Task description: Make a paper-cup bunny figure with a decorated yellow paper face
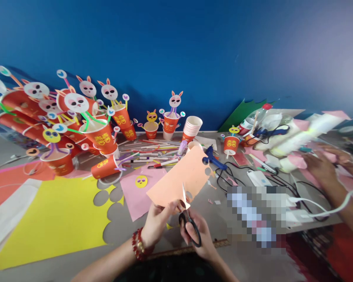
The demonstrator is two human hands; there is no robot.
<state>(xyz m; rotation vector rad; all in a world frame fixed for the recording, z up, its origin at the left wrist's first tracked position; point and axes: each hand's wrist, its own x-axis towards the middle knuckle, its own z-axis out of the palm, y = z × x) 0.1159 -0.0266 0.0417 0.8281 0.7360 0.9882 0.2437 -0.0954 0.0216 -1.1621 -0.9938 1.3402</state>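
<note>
My left hand (158, 224) pinches the near edge of a peach-orange sheet of paper (176, 176), which has round holes along its right side. In my right hand (202, 234) are black-handled scissors (197, 231), my fingers through the loops. Their blades reach over the sheet's lower right corner, close to my left fingertips. Beneath the orange paper lies a pink sheet (135, 184) with a small yellow face cutout (141, 181) on it. Left of my hands a large yellow sheet (55, 219) shows several round cut-outs along its right edge.
Red paper cups (104, 137) with paper animal heads crowd the left. Pens and straws (147, 156) lie behind the orange paper, near stacked cups (191, 127). A blue glue gun (214, 158) and dark cables (232, 172) lie to the right. Another person's hands (322, 168) work at far right.
</note>
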